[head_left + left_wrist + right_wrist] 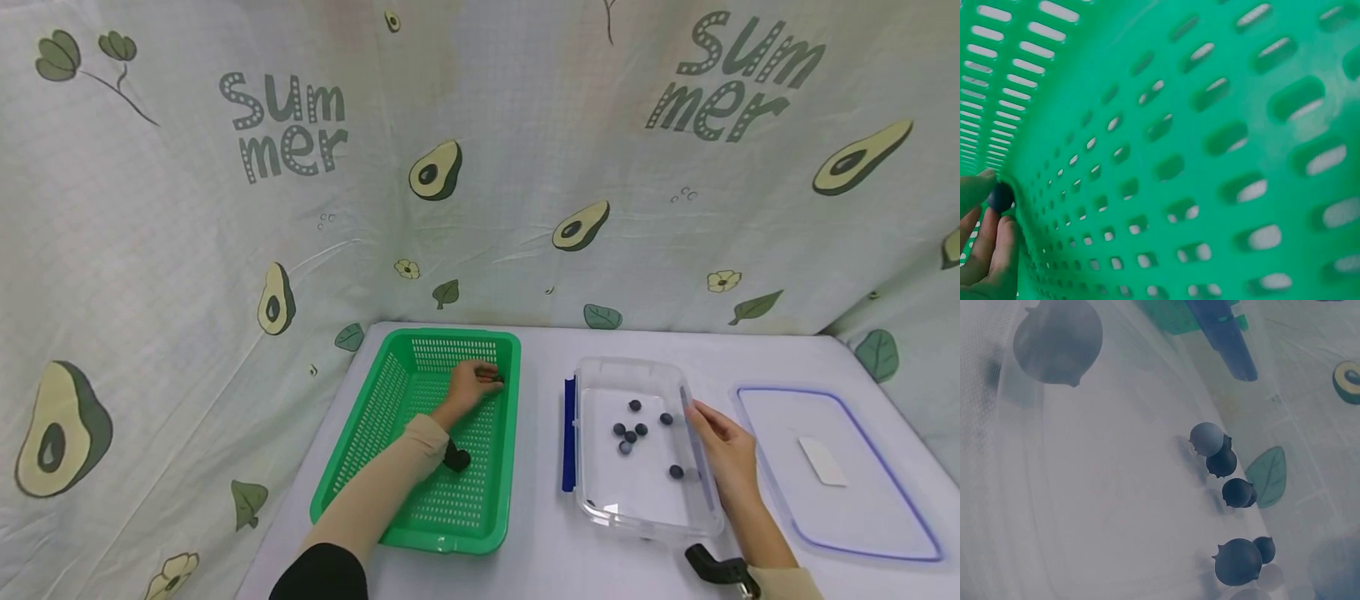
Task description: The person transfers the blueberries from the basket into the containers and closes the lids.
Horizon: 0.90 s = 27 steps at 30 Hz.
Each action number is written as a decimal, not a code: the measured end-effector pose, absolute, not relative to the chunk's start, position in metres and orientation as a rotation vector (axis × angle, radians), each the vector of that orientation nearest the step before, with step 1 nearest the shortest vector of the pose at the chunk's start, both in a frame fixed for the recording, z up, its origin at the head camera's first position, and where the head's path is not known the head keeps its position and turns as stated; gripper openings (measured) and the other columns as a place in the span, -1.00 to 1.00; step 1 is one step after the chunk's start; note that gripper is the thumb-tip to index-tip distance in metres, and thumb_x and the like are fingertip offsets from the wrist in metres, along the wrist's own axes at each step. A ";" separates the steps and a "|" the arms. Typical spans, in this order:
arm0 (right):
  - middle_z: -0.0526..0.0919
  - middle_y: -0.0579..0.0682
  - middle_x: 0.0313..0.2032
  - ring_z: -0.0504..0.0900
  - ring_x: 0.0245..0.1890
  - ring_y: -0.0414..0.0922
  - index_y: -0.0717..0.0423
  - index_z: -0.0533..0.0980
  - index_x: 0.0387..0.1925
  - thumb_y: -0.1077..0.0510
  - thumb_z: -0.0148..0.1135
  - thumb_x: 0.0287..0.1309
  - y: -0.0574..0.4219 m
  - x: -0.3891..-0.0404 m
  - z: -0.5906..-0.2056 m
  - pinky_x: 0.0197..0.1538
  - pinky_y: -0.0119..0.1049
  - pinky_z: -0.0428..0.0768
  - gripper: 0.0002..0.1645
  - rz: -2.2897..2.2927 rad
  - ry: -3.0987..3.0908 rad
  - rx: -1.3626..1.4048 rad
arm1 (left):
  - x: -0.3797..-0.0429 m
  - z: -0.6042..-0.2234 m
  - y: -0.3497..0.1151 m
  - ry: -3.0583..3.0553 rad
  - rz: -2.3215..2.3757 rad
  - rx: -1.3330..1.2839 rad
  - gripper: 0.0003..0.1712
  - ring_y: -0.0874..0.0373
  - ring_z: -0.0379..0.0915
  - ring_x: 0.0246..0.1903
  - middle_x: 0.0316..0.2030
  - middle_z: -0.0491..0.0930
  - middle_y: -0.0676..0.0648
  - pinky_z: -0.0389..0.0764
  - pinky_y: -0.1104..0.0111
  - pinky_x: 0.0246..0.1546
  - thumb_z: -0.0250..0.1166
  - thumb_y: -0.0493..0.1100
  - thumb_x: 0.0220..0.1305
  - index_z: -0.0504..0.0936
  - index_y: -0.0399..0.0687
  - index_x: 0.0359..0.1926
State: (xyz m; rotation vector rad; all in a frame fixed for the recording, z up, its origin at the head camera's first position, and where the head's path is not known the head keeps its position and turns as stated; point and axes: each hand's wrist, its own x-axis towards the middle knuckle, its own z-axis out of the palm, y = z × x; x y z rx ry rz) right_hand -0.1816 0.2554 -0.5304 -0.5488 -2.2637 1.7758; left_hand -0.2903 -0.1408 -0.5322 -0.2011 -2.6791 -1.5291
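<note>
My left hand [471,385] reaches into a green slotted basket [450,543], near its far right corner. In the left wrist view, its thumb and fingertips pinch a blueberry [1001,197] close to the basket wall. My right hand [723,450] grips the right wall of a clear plastic container [637,500]. Several blueberries [631,437] lie spread over the container's floor, some clustered near the middle. Through the clear wall, the right wrist view shows blueberries [1238,562] at closer range.
On the container's left side a blue locking flap [570,433] hangs out. To the right, a clear lid [870,517] with a blue seal lies flat on the white table [540,500], a white label [822,462] on it. A printed curtain [495,250] hangs behind the table.
</note>
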 end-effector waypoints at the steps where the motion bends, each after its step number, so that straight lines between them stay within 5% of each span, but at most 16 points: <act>1: 0.56 -0.68 -0.33 0.46 -0.14 -0.52 0.15 0.51 0.28 -0.21 0.32 0.25 0.255 -0.182 -0.530 -0.15 -0.69 0.35 -0.28 1.776 -2.263 -0.548 | -0.291 -0.533 -0.141 -2.677 -1.528 -0.202 -0.68 -0.06 0.67 -0.13 -0.13 0.69 -0.26 0.67 0.32 -0.12 0.46 -0.40 0.14 0.67 -0.39 -0.06; 27: 0.54 -0.69 -0.32 0.45 -0.16 -0.54 0.16 0.49 0.29 -0.21 0.30 0.27 0.256 -0.178 -0.529 -0.16 -0.68 0.35 -0.28 1.764 -2.281 -0.518 | -0.289 -0.540 -0.142 -2.578 -1.523 -0.321 -0.75 0.04 0.69 -0.26 -0.26 0.70 -0.22 0.69 0.35 -0.23 0.46 -0.46 0.10 0.67 -0.43 -0.16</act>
